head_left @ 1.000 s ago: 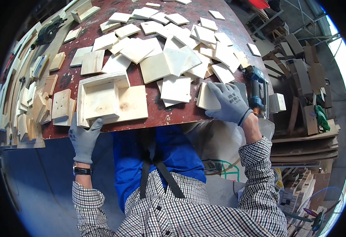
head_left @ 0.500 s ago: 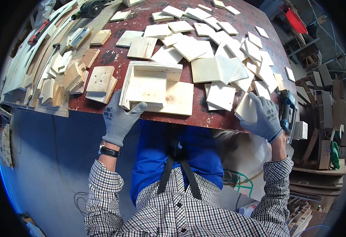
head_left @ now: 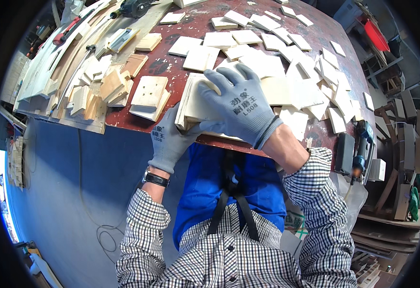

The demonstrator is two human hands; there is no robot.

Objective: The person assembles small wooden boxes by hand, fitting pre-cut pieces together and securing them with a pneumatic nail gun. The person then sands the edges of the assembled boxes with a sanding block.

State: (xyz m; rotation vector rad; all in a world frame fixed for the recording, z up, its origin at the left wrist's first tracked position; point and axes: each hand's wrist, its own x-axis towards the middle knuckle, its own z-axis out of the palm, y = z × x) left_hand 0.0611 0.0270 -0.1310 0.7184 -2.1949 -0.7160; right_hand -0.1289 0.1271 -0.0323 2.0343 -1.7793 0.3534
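A pale plywood box (head_left: 187,103) with raised edges lies at the front of the dark red table. My left hand (head_left: 169,137), in a grey glove, grips its near left corner, thumb along the front edge. Across the box reaches my gloved right hand (head_left: 242,103), fingers spread over the far part and thumb near the front. It appears to hold a flat wooden board against the box; the palm hides most of that board. A stack of small wooden blocks (head_left: 148,93) lies just left of the box.
Many loose square boards (head_left: 202,57) cover the red tabletop (head_left: 162,72) beyond and to the right. A dark power tool (head_left: 362,144) rests at the right edge. Wood strips and offcuts (head_left: 82,98) fill the left side, with a black tool (head_left: 135,8) at the far end.
My right hand has moved left from the loose boards to the box, and the board it touched is gone from that spot. My left hand still grips the box corner. The view has shifted.
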